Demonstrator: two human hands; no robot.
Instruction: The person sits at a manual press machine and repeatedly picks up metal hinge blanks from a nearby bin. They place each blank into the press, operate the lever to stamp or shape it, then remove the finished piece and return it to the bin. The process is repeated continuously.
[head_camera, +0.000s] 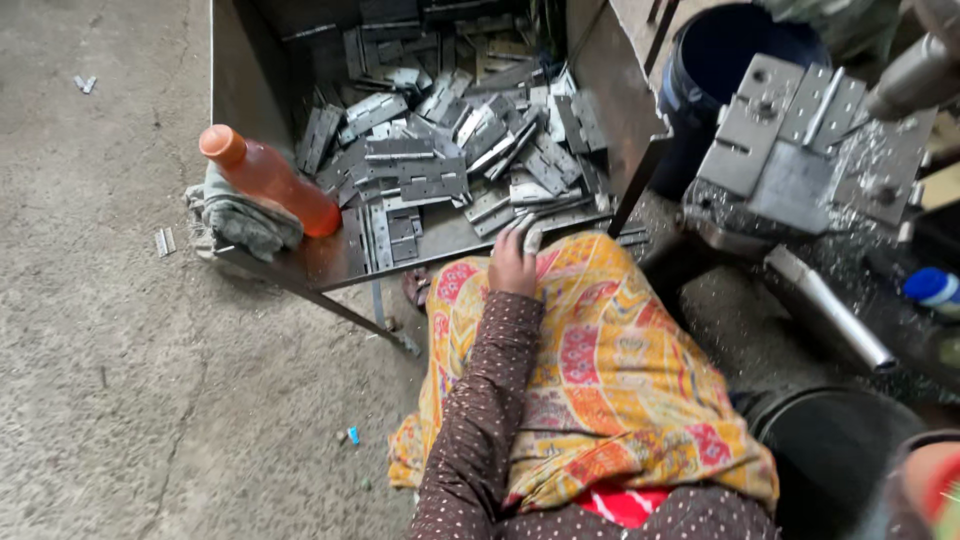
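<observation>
- Bare concrete floor (110, 330) surrounds a workshop corner, where a low metal tray (232, 100) stands heaped with loose grey hinges (440, 150).
- An orange bottle (268, 180) lies tilted on a grey rag (240, 222) at the tray's left lip; a nudge could roll it off.
- The left hand (513, 265) rests at the tray's front edge, fingers curled together around a pale hinge (532, 238); sharp stamped edges could nick bare skin.
- The right hand is out of view.
- A steel press fixture (790, 150) sits to the right, metal shavings scattered close by.
</observation>
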